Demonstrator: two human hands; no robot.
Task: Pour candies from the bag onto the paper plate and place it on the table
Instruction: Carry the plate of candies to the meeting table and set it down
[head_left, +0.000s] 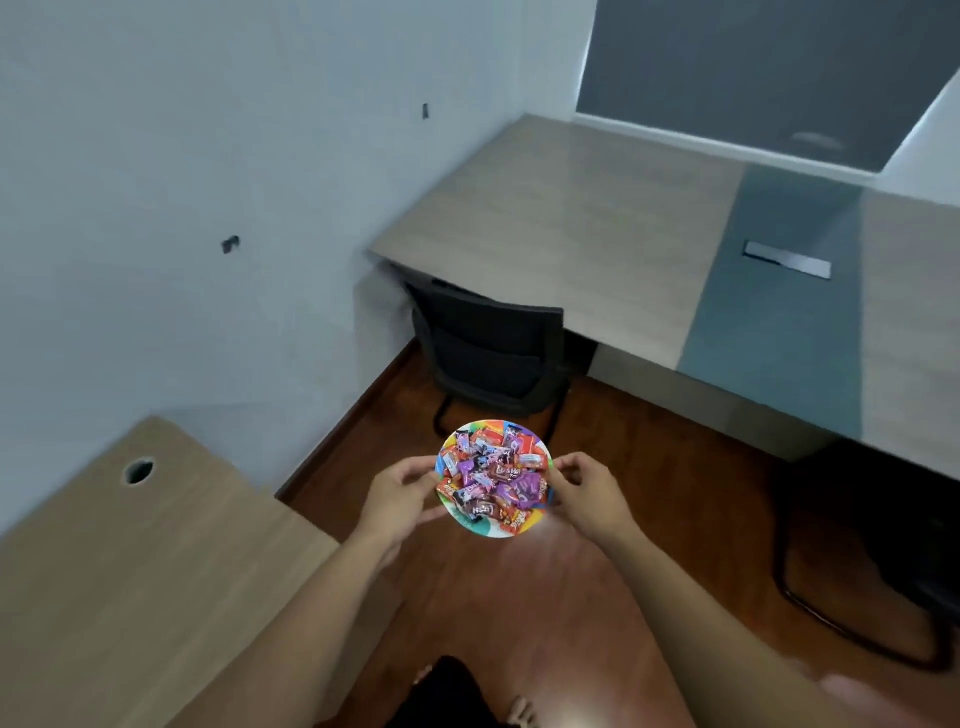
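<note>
The paper plate is held in mid-air just below the centre of the frame, above the brown floor and clear of any surface. It is heaped with wrapped candies in red, purple and orange. The left hand is clamped on the plate's left rim, and the right hand is clamped on its right rim, fingers curled under the edge. No bag is seen anywhere in the frame, so the pouring is judged finished and only the placing remains.

The large table lies in the upper right of the frame, well apart from the plate, with a black chair tucked beside its near corner. A smaller desk fills the lower left.

The main risk is judged to be the plate itself. A thin paper plate gripped only at two opposite edges may sag or fold under such a pile, and candies near the rim could be tipped onto the floor. A tilt would be enough if one hand is raised above the other during the carry. The chair could also be bumped on the approach, and the load jolted. If the plate is released before it rests flat on the table, a spill is likely.
</note>
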